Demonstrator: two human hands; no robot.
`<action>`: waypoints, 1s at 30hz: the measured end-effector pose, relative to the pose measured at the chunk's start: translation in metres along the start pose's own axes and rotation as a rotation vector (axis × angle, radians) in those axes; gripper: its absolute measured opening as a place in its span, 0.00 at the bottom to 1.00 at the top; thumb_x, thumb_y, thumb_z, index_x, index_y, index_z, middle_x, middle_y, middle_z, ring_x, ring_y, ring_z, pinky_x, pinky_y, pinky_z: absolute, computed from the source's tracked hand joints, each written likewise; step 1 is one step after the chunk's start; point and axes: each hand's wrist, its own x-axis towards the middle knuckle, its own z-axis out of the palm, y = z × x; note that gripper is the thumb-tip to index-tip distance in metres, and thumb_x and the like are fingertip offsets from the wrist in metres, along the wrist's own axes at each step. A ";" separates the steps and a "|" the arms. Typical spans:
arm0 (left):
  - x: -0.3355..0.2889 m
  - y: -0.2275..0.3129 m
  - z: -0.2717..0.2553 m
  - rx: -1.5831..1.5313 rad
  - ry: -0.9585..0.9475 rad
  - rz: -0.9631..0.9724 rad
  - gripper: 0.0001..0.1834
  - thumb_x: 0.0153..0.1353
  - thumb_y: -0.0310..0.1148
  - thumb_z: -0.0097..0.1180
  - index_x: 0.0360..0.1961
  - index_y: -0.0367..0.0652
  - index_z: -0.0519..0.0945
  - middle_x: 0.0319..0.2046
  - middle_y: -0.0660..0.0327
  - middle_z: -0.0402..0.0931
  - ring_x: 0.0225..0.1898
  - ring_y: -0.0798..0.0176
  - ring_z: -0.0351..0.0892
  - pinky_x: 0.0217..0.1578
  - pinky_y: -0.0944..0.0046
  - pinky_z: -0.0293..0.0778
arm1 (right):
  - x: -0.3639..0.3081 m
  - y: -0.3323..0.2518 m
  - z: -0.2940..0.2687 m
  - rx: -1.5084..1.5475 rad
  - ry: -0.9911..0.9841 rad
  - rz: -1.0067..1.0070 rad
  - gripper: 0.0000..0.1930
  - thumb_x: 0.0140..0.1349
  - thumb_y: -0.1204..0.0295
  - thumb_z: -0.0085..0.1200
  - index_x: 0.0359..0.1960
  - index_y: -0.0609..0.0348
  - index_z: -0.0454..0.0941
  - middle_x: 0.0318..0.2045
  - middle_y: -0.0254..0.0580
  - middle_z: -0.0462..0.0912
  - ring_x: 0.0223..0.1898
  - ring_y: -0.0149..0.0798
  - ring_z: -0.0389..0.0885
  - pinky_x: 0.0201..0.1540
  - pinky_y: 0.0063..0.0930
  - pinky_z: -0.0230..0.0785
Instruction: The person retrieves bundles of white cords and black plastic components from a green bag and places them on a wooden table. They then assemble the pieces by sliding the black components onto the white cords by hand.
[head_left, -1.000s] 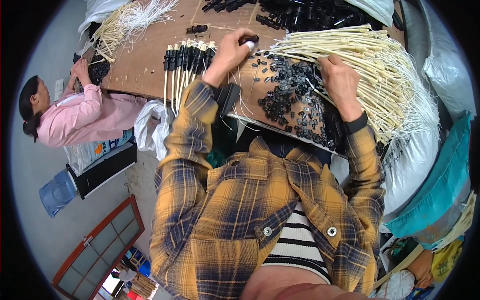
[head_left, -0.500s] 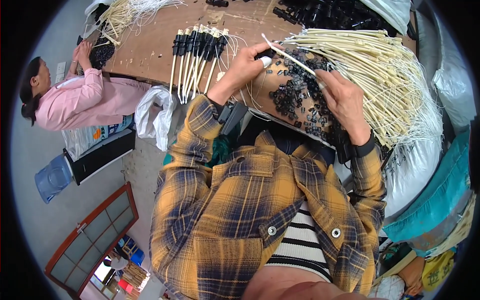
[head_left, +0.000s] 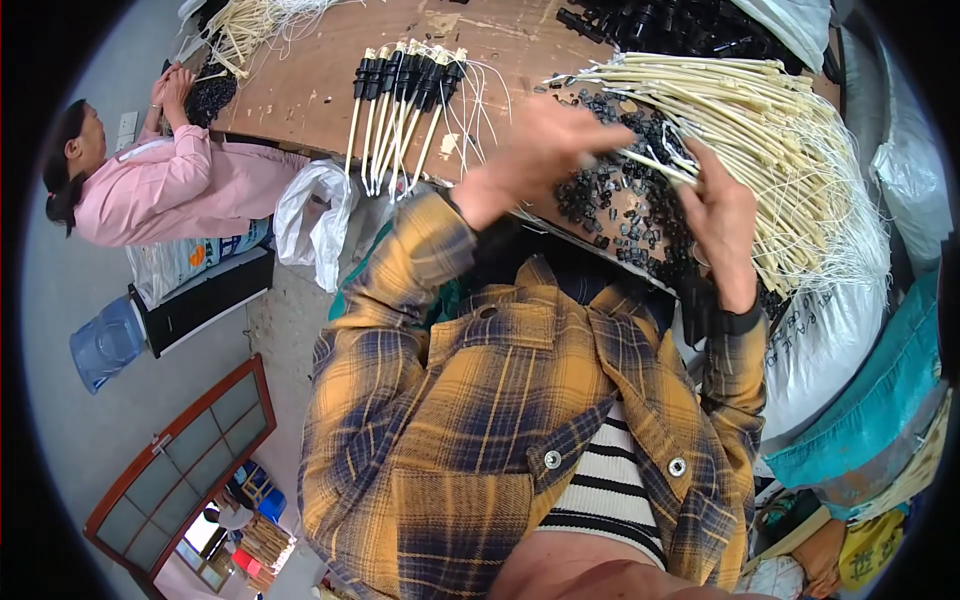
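a slim cream tube (head_left: 656, 166) is held slanting downward right.

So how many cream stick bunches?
3: stick heap beside the right hand, stick row with black connectors left of the left hand, stick bunch near the coworker. Others may be hidden.

Co-worker in pink (head_left: 150, 195) at far left, wall plate (head_left: 127, 128) behind. White bag (head_left: 318, 225) hangs open nearby. Blue jug (head_left: 106, 345) at end of black bench (head_left: 208, 302). Red-framed glass door (head_left: 187, 468), lower left. Right side: white sack (head_left: 822, 350), teal sack (head_left: 870, 400) beside it, yellow bag (head_left: 868, 552) below.
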 end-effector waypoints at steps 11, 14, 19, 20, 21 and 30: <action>-0.009 0.007 0.001 -0.802 0.011 -1.041 0.08 0.59 0.26 0.54 0.37 0.34 0.80 0.26 0.60 0.81 0.25 0.69 0.78 0.25 0.68 0.71 | 0.000 -0.024 -0.004 0.786 -0.190 -0.022 0.06 0.56 0.68 0.61 0.30 0.53 0.77 0.22 0.29 0.78 0.18 0.27 0.72 0.21 0.22 0.62; 0.001 0.013 0.019 -0.909 -0.060 -0.788 0.12 0.56 0.26 0.60 0.43 0.40 0.81 0.29 0.68 0.79 0.27 0.77 0.73 0.29 0.75 0.71 | 0.000 -0.031 0.034 0.292 0.039 -0.180 0.11 0.54 0.70 0.63 0.39 0.55 0.78 0.15 0.34 0.71 0.16 0.29 0.67 0.21 0.26 0.61; -0.009 0.009 0.009 -0.576 -0.159 -0.669 0.18 0.52 0.22 0.59 0.47 0.38 0.79 0.35 0.62 0.81 0.36 0.69 0.78 0.40 0.68 0.73 | -0.003 -0.022 0.038 0.409 0.060 -0.082 0.06 0.56 0.72 0.60 0.35 0.56 0.82 0.15 0.39 0.75 0.14 0.32 0.72 0.20 0.25 0.64; -0.011 0.008 0.009 -0.472 -0.146 -0.586 0.19 0.52 0.22 0.57 0.48 0.39 0.78 0.37 0.58 0.81 0.38 0.64 0.79 0.42 0.65 0.73 | -0.003 -0.020 0.041 0.310 0.148 -0.101 0.06 0.56 0.72 0.59 0.35 0.56 0.82 0.15 0.39 0.76 0.15 0.32 0.73 0.20 0.25 0.65; -0.013 0.007 0.008 -0.367 -0.133 -0.503 0.20 0.51 0.21 0.55 0.49 0.40 0.77 0.40 0.55 0.80 0.40 0.58 0.80 0.44 0.61 0.73 | -0.003 -0.019 0.041 0.210 0.235 -0.121 0.06 0.56 0.72 0.58 0.35 0.55 0.82 0.15 0.39 0.76 0.15 0.33 0.73 0.20 0.25 0.65; -0.015 0.011 0.008 -0.257 -0.150 -0.419 0.20 0.47 0.20 0.48 0.43 0.42 0.80 0.34 0.50 0.79 0.39 0.46 0.78 0.39 0.50 0.73 | 0.003 -0.023 0.039 0.181 0.192 -0.113 0.06 0.55 0.73 0.58 0.35 0.54 0.81 0.18 0.42 0.78 0.18 0.38 0.77 0.22 0.28 0.68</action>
